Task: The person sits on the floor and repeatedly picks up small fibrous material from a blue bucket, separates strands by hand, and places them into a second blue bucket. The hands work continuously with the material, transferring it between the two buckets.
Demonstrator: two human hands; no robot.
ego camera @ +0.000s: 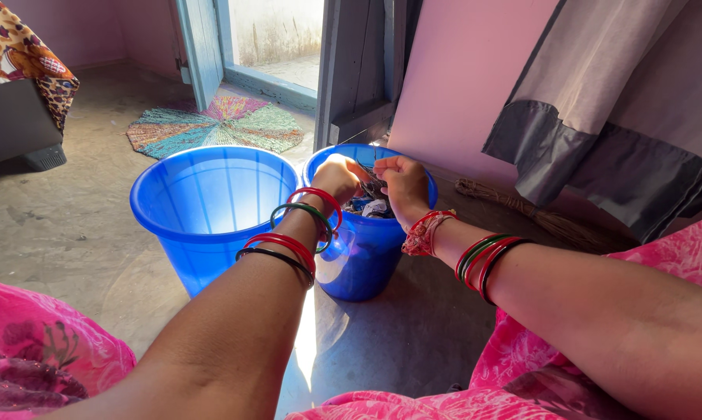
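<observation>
Hands meet over the right blue plastic bucket (366, 249) on the floor: left hand (337, 177) and right hand (404, 187) both clench dark crumpled cloth (370, 201) inside it; a larger blue plastic bucket (203, 206) stands just left.

Two blue plastic buckets on a concrete floor: smaller bucket (366, 257) just right of the larger bucket (203, 210), touching or nearly so. Left hand (337, 177) and right hand (404, 185) were closed over the smaller bucket's mouth, gripping dark cloth (370, 204) inside it. Round woven mat (215, 124) lay beyond the larger bucket; broom (522, 210) right of the smaller.
</observation>
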